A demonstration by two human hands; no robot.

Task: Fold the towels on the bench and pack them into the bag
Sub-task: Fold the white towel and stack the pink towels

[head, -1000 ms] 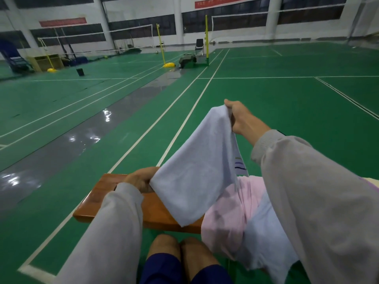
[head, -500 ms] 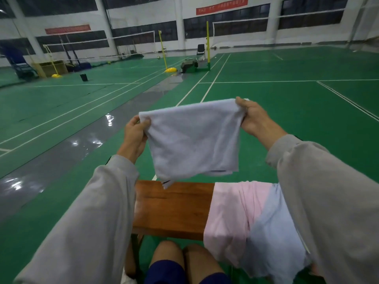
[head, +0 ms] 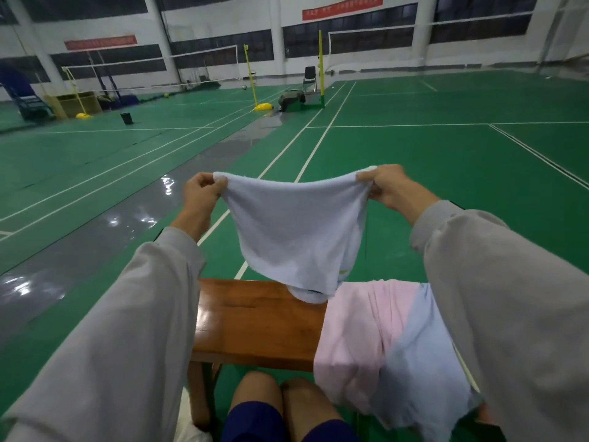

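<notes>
White towel (head: pixel 294 231) stretched crosswise above bench (head: pixel 255 320), lower edge brushing it. Left hand (head: pixel 200 193), right hand (head: pixel 387 186) apart, each pinching top corner; equally near.

One wide-angle view from the person's head faces forward and tilts down over a green badminton court (head: pixel 414 161). Nearest, bare knees (head: pixel 255 397) sit at bottom centre and grey sleeves (head: pixel 111 346) fill both lower corners, the wooden bench (head: pixel 255 320) just beyond. The left hand (head: pixel 200 193) and right hand (head: pixel 387 186) hold a white towel (head: pixel 296 231) on outstretched arms mid-frame. The hall's far wall (head: pixel 216 20) runs along the top edge.
</notes>
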